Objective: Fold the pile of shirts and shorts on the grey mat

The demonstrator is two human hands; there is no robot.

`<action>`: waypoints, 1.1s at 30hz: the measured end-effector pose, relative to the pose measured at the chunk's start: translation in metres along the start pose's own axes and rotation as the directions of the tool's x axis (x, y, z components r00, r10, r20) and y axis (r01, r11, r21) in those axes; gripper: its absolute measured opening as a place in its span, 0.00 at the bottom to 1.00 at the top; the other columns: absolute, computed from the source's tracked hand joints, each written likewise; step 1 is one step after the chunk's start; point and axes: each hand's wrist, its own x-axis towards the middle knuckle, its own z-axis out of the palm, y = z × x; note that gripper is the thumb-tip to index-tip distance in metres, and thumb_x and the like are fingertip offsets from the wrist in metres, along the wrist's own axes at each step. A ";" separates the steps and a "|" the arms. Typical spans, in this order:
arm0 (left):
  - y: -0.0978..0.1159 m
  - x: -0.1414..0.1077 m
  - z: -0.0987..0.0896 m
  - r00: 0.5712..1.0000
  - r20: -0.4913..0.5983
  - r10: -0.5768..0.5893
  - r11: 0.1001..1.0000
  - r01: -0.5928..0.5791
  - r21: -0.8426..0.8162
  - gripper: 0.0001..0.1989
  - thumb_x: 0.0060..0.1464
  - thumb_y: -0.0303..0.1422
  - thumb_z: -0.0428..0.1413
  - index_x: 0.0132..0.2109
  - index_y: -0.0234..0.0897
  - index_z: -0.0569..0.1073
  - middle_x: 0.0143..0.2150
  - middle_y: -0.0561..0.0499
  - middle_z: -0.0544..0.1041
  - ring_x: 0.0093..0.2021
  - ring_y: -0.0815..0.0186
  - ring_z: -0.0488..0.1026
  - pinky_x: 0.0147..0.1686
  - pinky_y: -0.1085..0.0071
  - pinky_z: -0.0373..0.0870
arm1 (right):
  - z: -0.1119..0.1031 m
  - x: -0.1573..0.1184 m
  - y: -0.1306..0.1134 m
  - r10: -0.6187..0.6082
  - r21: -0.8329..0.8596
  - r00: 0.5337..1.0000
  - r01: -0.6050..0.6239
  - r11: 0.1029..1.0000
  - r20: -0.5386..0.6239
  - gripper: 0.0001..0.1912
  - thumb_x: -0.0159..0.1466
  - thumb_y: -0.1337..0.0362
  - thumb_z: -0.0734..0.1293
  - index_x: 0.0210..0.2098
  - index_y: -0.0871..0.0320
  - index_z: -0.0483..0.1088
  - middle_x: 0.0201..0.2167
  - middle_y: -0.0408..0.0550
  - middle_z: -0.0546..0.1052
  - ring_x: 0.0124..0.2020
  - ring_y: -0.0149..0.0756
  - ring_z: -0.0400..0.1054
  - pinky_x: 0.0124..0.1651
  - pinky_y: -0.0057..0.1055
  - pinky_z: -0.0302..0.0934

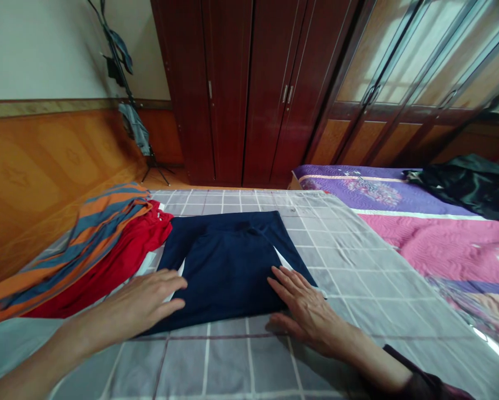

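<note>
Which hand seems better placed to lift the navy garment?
Probably the right hand: its fingers rest on the garment's near corner beside the checked sheet; the left hand lies by red cloth.

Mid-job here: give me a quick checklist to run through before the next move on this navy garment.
Left hand resting on the navy garment's left edge: ok.
Right hand with fingers on its right edge: ok.
Garment lying flat on the grey checked sheet: ok.
White material covered: not ok, it shows along both sides.
Red garment apart from the navy one: not ok, they appear to touch at upper left.
</note>
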 end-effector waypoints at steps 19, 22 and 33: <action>-0.014 0.179 0.045 0.907 -0.374 -0.195 0.957 0.260 0.133 0.11 0.63 0.36 0.48 0.42 0.36 0.72 0.42 0.45 0.74 0.45 0.59 0.70 0.45 0.66 0.66 | 0.008 0.076 0.001 0.107 0.019 0.994 -0.107 0.994 0.010 0.33 0.65 0.51 0.61 0.64 0.62 0.57 0.66 0.60 0.53 0.67 0.53 0.44 0.66 0.50 0.44; -0.017 0.183 0.046 0.886 -0.416 -0.206 0.951 0.281 0.127 0.11 0.63 0.35 0.47 0.44 0.37 0.72 0.43 0.45 0.74 0.47 0.59 0.70 0.47 0.65 0.66 | 0.010 0.077 0.003 0.097 0.013 0.995 -0.097 0.995 0.004 0.34 0.65 0.50 0.60 0.65 0.62 0.56 0.66 0.60 0.52 0.67 0.52 0.43 0.66 0.50 0.43; -0.011 0.183 0.059 0.989 -0.135 0.066 0.994 -0.053 0.097 0.29 0.64 0.48 0.38 0.66 0.40 0.56 0.68 0.47 0.55 0.68 0.57 0.49 0.65 0.53 0.44 | 0.019 0.080 0.012 0.077 0.020 0.996 -0.076 0.997 -0.045 0.39 0.65 0.43 0.57 0.66 0.63 0.52 0.67 0.60 0.51 0.68 0.52 0.41 0.66 0.52 0.42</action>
